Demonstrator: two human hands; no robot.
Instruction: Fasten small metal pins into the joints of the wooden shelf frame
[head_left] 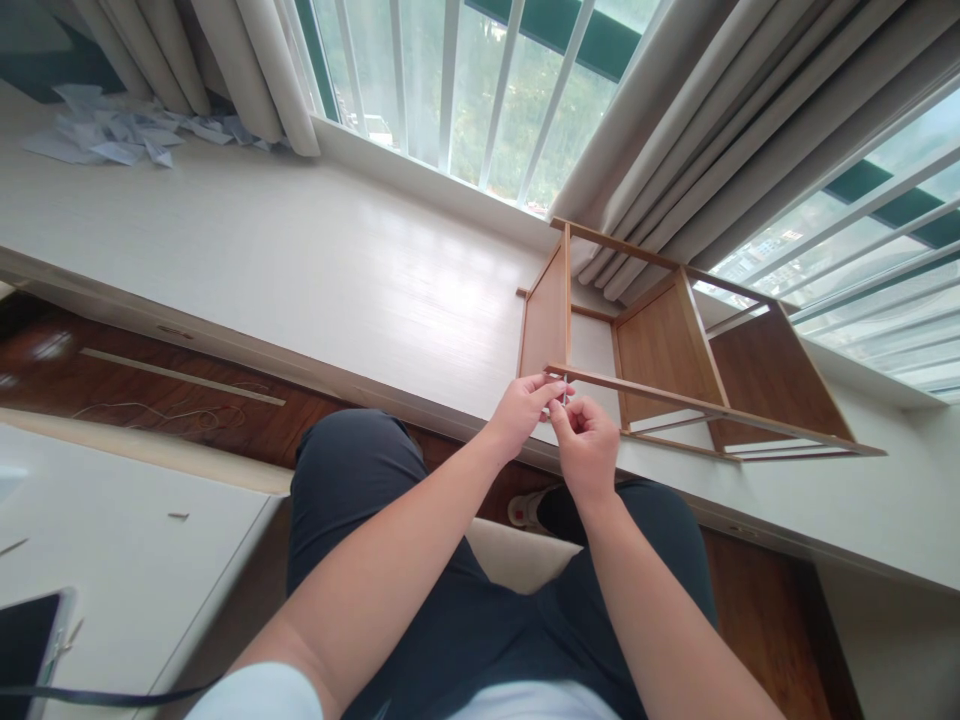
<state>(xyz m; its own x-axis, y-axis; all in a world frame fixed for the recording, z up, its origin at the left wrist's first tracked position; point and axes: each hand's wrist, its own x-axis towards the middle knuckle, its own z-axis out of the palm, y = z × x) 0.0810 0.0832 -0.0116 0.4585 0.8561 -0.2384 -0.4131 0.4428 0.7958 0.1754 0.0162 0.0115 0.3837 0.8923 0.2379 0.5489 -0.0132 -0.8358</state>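
A brown wooden shelf frame [667, 330] lies on its side on the white window ledge [390, 260]. My left hand [521, 408] is at the near left corner of the frame, its fingers pinched by the end of the front rail. Close beside it, my right hand [589, 435] has thumb and fingers closed around a small, thin metal piece [565, 387]. That piece stands roughly upright just under the rail; its exact kind is too small to make out. Whether the left fingertips grip the rail or the metal piece is hidden.
Crumpled white papers [120, 128] lie at the far left of the ledge, by a curtain [247, 70]. Barred windows [480, 90] rise behind. At lower left, a white table [135, 570] carries a dark-screened device [30, 640] and small sticks. A strip [180, 376] lies on the wood floor.
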